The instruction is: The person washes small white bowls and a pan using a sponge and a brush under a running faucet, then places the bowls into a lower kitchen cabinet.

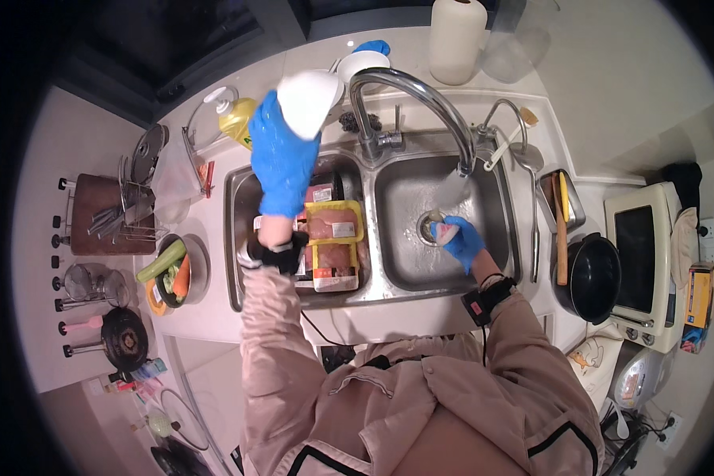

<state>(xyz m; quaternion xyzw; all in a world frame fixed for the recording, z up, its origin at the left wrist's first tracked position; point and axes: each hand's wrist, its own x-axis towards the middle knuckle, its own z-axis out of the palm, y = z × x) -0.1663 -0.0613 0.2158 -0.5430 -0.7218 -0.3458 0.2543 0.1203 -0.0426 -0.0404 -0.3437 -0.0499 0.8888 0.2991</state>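
Note:
My left hand (282, 163), in a wet blue glove, grips a white bowl or dish (309, 104) by its near side, above the back of the left basin. Motion blurs the dish. In the right basin (404, 268), my gloved right hand (466, 243) holds a small pink-and-white sponge-like piece (446, 233) beside the drain (422, 229). Water runs from the curved chrome faucet (416, 83) just above that hand. Plastic-wrapped trays of raw meat (333, 223) lie in the left basin, partly hidden by my left forearm.
Behind the sink stand another white bowl (363, 62) and a yellow soap bottle (236, 121). A bowl of vegetables (172, 276) and a knife rack (125, 214) are at left. A ladle (534, 220), black pot (589, 279) and toaster oven (636, 256) line the right.

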